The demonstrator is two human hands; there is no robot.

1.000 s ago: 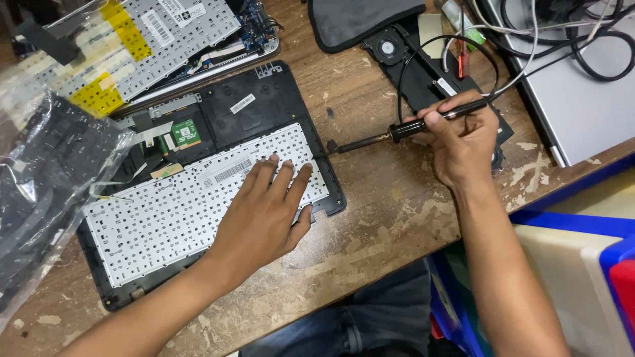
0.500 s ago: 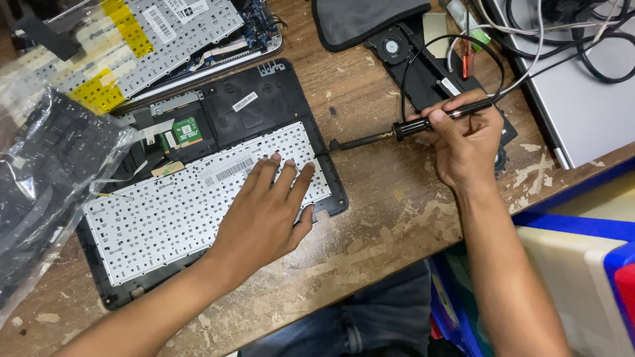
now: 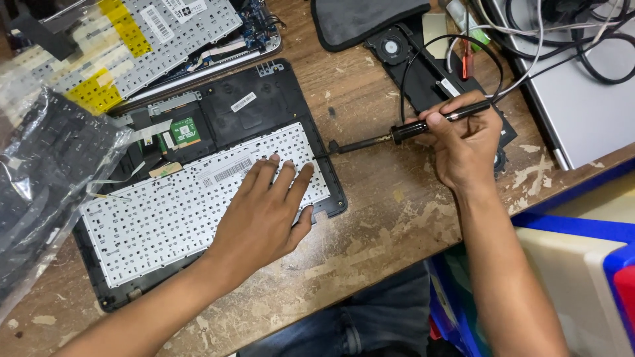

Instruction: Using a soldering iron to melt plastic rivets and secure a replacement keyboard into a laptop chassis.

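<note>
Your left hand point(image 3: 264, 215) lies flat and spread wide, holding nothing, and it presses on the white underside of the keyboard panel point(image 3: 198, 201) that sits in the black plastic laptop top case point(image 3: 264, 112). Your right hand point(image 3: 466, 145) is closed around the handle of the black soldering iron with the thin metal tip point(image 3: 397, 135), in the way you hold a pen. The tip points toward 9 o'clock and ends at the right edge of the keyboard panel, near the top right corner; I cannot tell if it touches the plastic.

As I judge it, the keyboard is already seated in the case, and the fixing along its edges is in progress at this corner. The other edges and the closing of the laptop seem to be left to do. A small green circuit board point(image 3: 185, 132) and flat ribbon cables are open to view at 11 o'clock from your left hand.

Further out, at 10 o'clock, another keyboard with yellow stickers point(image 3: 145, 39) lies on an opened machine, and at 9 o'clock a black keyboard rests in a clear plastic bag point(image 3: 46, 178). At 1 o'clock you see a black fan part point(image 3: 393, 46), many cables and a silver laptop point(image 3: 582, 106). The worn wooden table point(image 3: 383, 218) has chipped paint. A blue plastic bin point(image 3: 569, 228) stands at 4 o'clock.
</note>
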